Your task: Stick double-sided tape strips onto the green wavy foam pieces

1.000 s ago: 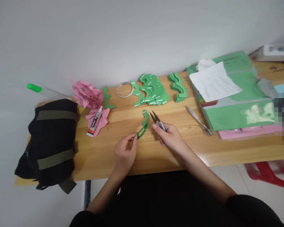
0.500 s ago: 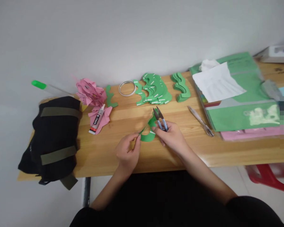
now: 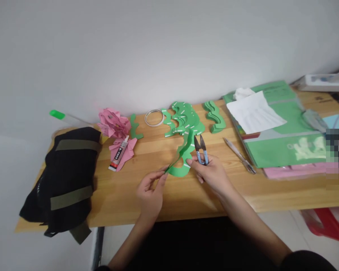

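Mid-table, left hand pinches green strip with white bits; right hand grips snips, blades apart. Behind: marked pile looks done, plain pile shows no white, probably still to do. Count unclear.

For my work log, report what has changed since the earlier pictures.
The wavy green paper strip, narrow and clear of the right hand a second ago, has spread open rightward; its edge now appears pinched by that hand. Unchanged: the left hand grips the strip's near end, and the right holds the blue-handled metal snips, blades apart.
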`<act>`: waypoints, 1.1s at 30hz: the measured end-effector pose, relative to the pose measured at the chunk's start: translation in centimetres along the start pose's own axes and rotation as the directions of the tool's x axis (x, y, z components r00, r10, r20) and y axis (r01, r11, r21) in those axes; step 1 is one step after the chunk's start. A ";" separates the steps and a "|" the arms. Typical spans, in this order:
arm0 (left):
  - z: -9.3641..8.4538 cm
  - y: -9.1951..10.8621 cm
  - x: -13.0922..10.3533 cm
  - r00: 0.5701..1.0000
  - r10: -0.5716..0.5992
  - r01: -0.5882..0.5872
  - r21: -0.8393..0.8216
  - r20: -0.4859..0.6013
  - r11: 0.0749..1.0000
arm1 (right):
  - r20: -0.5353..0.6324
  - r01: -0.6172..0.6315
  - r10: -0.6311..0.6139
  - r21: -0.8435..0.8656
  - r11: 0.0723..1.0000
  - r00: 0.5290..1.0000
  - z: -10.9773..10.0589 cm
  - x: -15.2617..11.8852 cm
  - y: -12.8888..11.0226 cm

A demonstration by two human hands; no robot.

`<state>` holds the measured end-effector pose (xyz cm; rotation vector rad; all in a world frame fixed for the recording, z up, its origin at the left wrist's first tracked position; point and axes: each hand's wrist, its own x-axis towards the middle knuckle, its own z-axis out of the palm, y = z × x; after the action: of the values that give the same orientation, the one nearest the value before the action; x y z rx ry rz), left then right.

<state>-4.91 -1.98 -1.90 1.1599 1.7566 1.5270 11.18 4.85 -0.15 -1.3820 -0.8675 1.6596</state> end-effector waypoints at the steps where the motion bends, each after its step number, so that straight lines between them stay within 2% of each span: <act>1: 0.0 0.1 0.1 1.000 -0.015 0.015 -0.002 -0.009 1.000 | -0.009 -0.002 0.002 0.005 1.000 1.000 0.0 0.0 0.0; 13: -0.4 -0.1 0.1 0.982 -0.125 0.129 0.022 -0.141 0.991 | 0.004 0.007 -0.007 -0.026 1.000 1.000 0.1 -0.1 -0.3; 20: -0.2 0.0 0.0 0.978 -0.135 0.144 0.048 -0.161 0.988 | 0.011 0.013 -0.012 -0.076 0.997 1.000 0.2 0.1 0.0; 24: -0.5 -0.6 0.0 0.977 -0.119 0.139 0.104 -0.179 0.985 | 0.011 0.003 -0.002 -0.144 0.990 1.000 -0.2 0.2 0.2; 29: -1.7 -2.2 0.0 0.980 -0.015 0.063 0.234 -0.200 0.970 | 0.065 -0.054 0.077 -0.293 0.954 0.995 -1.7 0.4 0.2; 33: -2.0 -2.8 -0.1 0.994 0.100 -0.082 0.299 -0.045 0.951 | 0.053 -0.077 0.108 -0.410 0.909 0.993 -2.6 0.7 0.5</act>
<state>-7.30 -3.03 -4.18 1.3688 2.0519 1.3939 13.62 5.33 -1.34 -1.6693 -1.2648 1.6704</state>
